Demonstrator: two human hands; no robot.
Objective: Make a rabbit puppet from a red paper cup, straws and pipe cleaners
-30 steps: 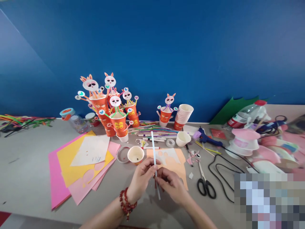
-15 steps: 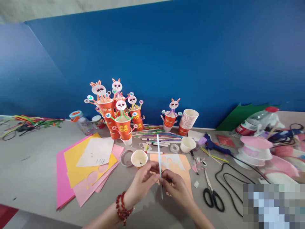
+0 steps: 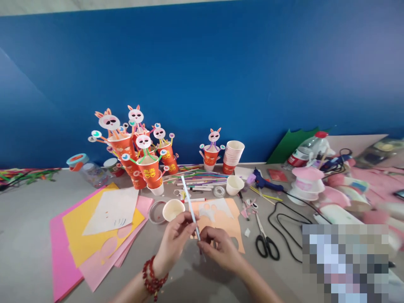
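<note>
Both my hands meet over the grey table (image 3: 28, 235) and pinch a thin pale blue straw (image 3: 188, 202). My left hand (image 3: 175, 240), with a red bead bracelet at the wrist, grips the straw from the left. My right hand (image 3: 219, 248) holds it lower down from the right. The straw leans up and to the left above the fingers. Just beyond the hands lie an open paper cup (image 3: 172, 209) and an orange sheet with cut-out shapes (image 3: 227, 219).
Pink and yellow paper sheets (image 3: 94, 235) lie at the left. Red cup rabbits (image 3: 139, 147), a stack of cups (image 3: 233, 155), loose straws (image 3: 202, 179), black scissors (image 3: 265, 240), a blue glue gun (image 3: 263, 181) with its black cord, a plastic bottle (image 3: 309, 151) and pink craft pieces fill the back and right.
The view has swung, so everything sits further left in the picture. The straw now leans more to the left, and both hands still grip it.
</note>
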